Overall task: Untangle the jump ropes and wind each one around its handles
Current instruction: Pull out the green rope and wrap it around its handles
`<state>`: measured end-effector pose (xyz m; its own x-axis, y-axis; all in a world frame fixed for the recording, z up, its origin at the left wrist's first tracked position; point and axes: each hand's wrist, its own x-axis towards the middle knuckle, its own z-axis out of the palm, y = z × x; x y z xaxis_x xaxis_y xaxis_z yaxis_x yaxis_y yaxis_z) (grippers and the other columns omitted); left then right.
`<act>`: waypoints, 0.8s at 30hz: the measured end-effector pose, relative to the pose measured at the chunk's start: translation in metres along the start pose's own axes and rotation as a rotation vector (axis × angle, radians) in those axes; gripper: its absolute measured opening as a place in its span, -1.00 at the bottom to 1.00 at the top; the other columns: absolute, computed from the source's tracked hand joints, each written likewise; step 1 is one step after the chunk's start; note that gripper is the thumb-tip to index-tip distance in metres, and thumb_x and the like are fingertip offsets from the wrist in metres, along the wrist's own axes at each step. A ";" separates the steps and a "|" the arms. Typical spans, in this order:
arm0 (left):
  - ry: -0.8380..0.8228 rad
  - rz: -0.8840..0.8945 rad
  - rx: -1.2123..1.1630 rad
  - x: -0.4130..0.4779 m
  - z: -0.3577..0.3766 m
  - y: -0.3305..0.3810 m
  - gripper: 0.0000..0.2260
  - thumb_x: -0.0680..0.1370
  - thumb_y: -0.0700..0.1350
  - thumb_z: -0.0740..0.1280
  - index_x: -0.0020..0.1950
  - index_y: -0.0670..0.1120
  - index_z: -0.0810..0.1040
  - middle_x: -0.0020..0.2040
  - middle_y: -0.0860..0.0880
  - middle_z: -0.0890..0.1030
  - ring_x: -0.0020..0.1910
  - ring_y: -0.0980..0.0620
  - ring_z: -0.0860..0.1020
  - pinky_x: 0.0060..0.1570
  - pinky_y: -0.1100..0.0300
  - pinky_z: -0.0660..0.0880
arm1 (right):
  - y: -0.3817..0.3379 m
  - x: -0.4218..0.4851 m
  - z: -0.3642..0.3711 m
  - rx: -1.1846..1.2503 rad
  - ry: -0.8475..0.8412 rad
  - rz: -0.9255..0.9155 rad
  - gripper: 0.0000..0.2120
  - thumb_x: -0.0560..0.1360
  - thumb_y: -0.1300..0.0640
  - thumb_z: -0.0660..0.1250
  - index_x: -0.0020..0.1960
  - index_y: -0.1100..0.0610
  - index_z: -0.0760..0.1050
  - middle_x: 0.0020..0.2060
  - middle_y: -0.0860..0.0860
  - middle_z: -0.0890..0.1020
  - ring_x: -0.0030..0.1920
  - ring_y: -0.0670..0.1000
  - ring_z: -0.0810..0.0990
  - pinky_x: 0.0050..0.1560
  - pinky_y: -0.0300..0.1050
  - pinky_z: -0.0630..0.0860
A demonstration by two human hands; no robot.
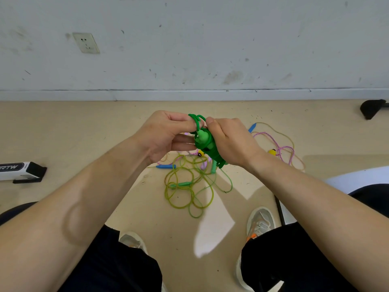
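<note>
Head cam is looking down at both hands: the right hand [233, 140] is gripping the green jump rope [205, 144] bundled around its handles, and the left hand [166, 135] is pinching its top loop. On the floor beyond, a yellow-green rope [189, 190] is lying in loose coils near a pink rope [282, 148]. Off left, a box [21, 170] is showing the letters "RTW".

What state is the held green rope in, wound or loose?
Mostly wound: green rope coils round its handles between left hand and right hand; loops stand free on top.
</note>
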<state>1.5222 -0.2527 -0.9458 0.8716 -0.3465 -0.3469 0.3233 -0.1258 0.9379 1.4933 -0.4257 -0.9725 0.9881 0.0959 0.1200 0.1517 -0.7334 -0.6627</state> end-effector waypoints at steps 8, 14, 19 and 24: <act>0.084 0.053 -0.014 0.000 0.009 0.004 -0.92 0.52 -0.26 0.40 -0.06 -0.27 0.64 -0.05 -0.29 0.68 -0.18 -0.21 0.70 -0.06 -0.03 0.67 | 0.006 0.002 0.001 0.191 0.097 0.026 -0.80 0.64 0.03 0.13 -0.15 0.00 0.38 -0.41 -0.04 0.50 -0.34 0.01 0.44 -0.29 0.04 0.37; 0.120 0.061 -0.066 -0.003 0.011 0.006 -0.77 0.51 -0.25 0.43 0.04 -0.41 0.58 -0.05 -0.26 0.68 -0.19 -0.20 0.69 -0.12 0.04 0.65 | 0.006 0.005 -0.001 0.361 0.172 -0.023 -0.82 0.54 0.10 0.24 -0.23 -0.02 0.50 -0.37 -0.09 0.51 -0.32 -0.09 0.43 -0.24 -0.04 0.41; 0.296 0.133 -0.025 -0.007 0.018 0.007 -0.85 0.44 -0.23 0.53 -0.28 -0.15 0.60 -0.21 -0.21 0.66 -0.27 -0.08 0.67 -0.22 0.09 0.64 | 0.003 0.005 0.006 0.306 0.177 -0.015 -0.84 0.51 0.14 0.11 -0.19 0.05 0.44 -0.32 0.08 0.55 -0.23 0.11 0.49 -0.15 0.21 0.47; 0.489 0.354 0.184 -0.007 0.020 0.003 -0.88 0.39 -0.23 0.54 -0.32 -0.09 0.66 -0.30 -0.10 0.68 -0.31 0.04 0.59 -0.12 -0.03 0.63 | 0.001 0.003 0.010 0.279 0.186 0.032 -0.78 0.49 0.11 0.05 0.06 -0.01 0.40 -0.43 -0.04 0.45 -0.35 0.03 0.42 -0.23 0.23 0.45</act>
<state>1.5099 -0.2693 -0.9407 0.9959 0.0635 0.0645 -0.0464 -0.2541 0.9661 1.4970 -0.4190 -0.9802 0.9750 -0.0673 0.2118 0.1471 -0.5190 -0.8421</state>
